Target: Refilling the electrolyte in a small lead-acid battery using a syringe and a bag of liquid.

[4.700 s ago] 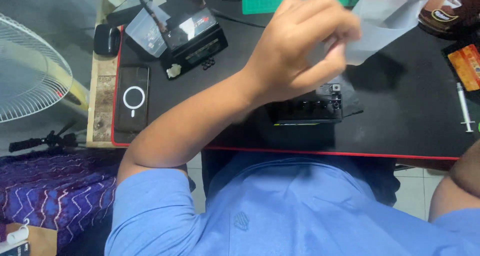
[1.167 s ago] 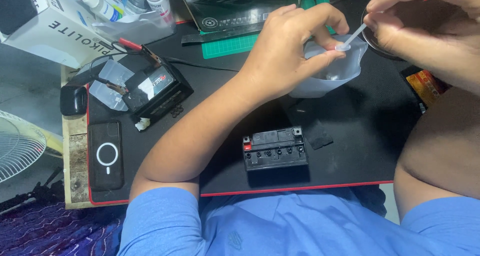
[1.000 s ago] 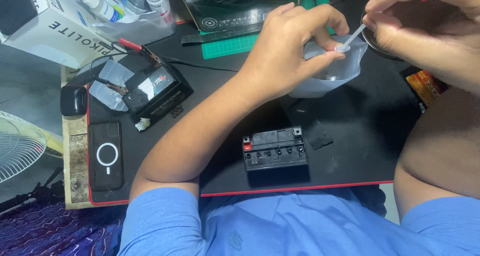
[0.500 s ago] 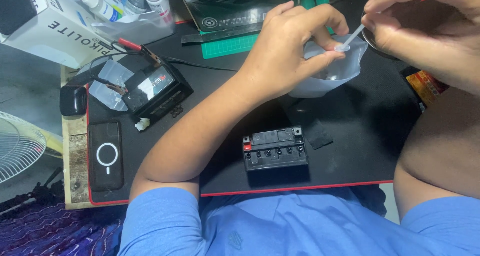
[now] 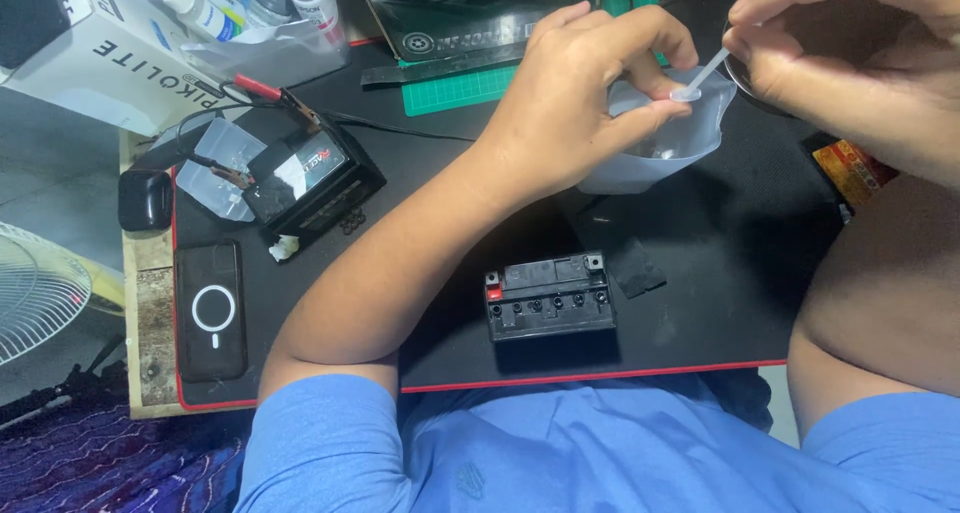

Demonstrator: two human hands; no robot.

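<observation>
A: Nearest the wearer, what lay on the mat?

B: A small black battery (image 5: 550, 298) with a row of caps along its top sat flat on the black mat (image 5: 720, 303), well below and toward the body from the left hand (image 5: 570, 103). A scrap of black tape (image 5: 637, 270) lay just beside the battery's right end.

A: And the left hand?

B: It was raised off the mat, fingers curled and pinched on the near rim of a translucent plastic cup (image 5: 660, 143), thumb and forefinger closed on the edge. The cup was tilted, held up rather than resting flat as far as I could tell.

A: Right hand?

B: The right hand (image 5: 850, 63) was just across the cup from the left, fingertips pinched narrow on a thin white stick (image 5: 705, 73). The stick's lower end reached down to the cup's rim, close by the left thumb. What its tip carried was too small to make out.

A: Further out to the left of the left hand?

B: A larger black battery (image 5: 310, 178) with red and black clips on it, well apart from the hand. Beyond that, a black phone (image 5: 210, 313) with a white ring on its back lay at the mat's left edge.

A: Farthest?

B: A green cutting mat (image 5: 460, 88) lay past the left wrist, and a white box (image 5: 100, 43) stood at the far left corner.
</observation>
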